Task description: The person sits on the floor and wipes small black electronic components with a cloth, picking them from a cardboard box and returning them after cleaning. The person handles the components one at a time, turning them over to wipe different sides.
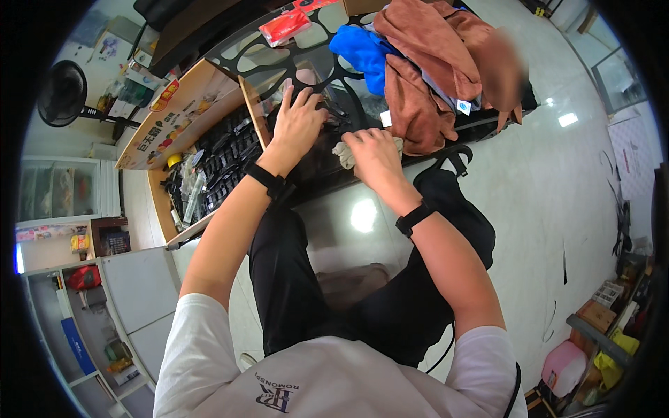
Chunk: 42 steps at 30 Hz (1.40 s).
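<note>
My left hand (pixel 298 125) is over the dark patterned table (pixel 268 68), beside the open cardboard box. Its fingers are apart, and its thumb side lies close to a small black object (pixel 334 115) whose kind I cannot make out. At the table's near edge my right hand (pixel 374 157) has its fingers closed on a crumpled light grey cloth (pixel 344 155), partly hidden under the hand. Both wrists wear black bands.
The cardboard box (pixel 167 132) to the left holds several black packed items (pixel 226 157). Brown cloths (pixel 435 52) and a blue cloth (pixel 359 52) are heaped on the table's right. A red packet (pixel 284 28) lies at the back. A black bag (pixel 456 209) hangs by my right knee.
</note>
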### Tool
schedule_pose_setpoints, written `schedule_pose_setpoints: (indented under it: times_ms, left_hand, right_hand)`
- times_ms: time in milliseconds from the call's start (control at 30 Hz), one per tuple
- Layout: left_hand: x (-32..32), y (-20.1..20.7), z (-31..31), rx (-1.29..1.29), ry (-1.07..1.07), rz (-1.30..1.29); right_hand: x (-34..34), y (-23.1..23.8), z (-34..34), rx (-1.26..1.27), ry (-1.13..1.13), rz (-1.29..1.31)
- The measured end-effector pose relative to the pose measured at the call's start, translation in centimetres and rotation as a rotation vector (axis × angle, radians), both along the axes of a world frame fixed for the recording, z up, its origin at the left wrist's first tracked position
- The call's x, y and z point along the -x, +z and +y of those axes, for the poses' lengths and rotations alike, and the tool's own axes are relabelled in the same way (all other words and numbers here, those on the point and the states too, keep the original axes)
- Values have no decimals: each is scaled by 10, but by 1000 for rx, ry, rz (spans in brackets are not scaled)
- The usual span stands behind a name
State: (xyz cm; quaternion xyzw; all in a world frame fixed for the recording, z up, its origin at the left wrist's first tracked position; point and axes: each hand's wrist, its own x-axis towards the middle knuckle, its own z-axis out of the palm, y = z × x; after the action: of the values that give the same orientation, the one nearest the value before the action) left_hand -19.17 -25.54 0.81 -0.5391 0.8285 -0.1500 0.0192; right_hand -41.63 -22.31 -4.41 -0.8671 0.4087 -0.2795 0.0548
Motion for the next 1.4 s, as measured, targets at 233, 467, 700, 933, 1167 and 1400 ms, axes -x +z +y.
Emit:
schedule_pose_setpoints:
  times_ms: [233,467,700,933,1167,1400]
  left_hand:
    - [-11,34,17,30,24,143]
    - [-28,97,72,67,-54,142]
    - [-36,128,130,99,-159,239]
    - [-78,121,159,21,-85,609]
    - [-103,97,172,35,-185,788]
    - [-131,89,153,167,-147,963]
  right_hand:
    - [-2,12,-2,-85,33,4]
    - [-25,33,17,-32,258,-116]
    - [-54,50,35,158,458,-238]
    - [-64,90,44,473,480,-269]
    - [-74,107,52,518,512,-113]
    - [-110,128,31,568,541,38]
